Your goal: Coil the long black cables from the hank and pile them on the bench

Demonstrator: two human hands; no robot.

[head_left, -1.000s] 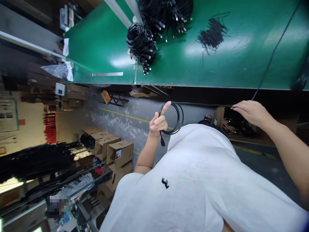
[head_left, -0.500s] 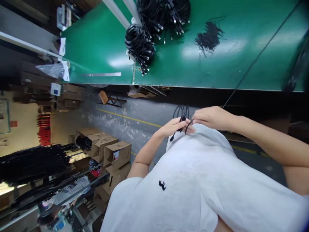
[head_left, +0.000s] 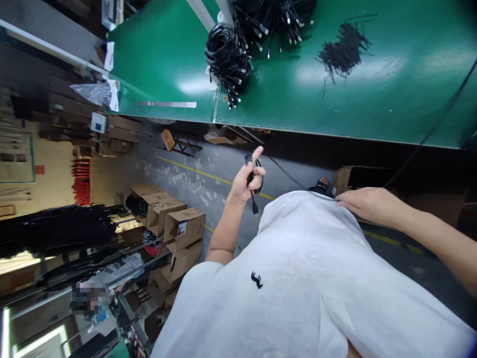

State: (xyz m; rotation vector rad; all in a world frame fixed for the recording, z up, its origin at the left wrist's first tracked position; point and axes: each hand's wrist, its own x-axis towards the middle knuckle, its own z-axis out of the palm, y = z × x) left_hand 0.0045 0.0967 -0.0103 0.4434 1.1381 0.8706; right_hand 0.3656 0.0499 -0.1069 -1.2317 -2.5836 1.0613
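My left hand (head_left: 246, 178) is closed around a small coil of black cable (head_left: 255, 207), with the index finger stretched out. A plug end of this cable hangs below the palm. From the coil a strand runs down to the right, partly hidden behind the white shirt. My right hand (head_left: 367, 205) pinches the cable near the shirt's edge, well apart from the left. Past the right hand the cable rises at a slant over the bench edge, blurred by motion.
On the green bench (head_left: 156, 89) lie bundles of coiled black cables (head_left: 225, 57), a pile of short black ties (head_left: 345, 52) and a metal ruler (head_left: 167, 104). Cardboard boxes (head_left: 190, 228) and a wooden stool (head_left: 169, 140) stand on the floor. A person (head_left: 91, 301) is at the lower left.
My hands have moved apart: the left went up and left with the coil, the right went right and slightly down along the cable. The view has shifted a little.
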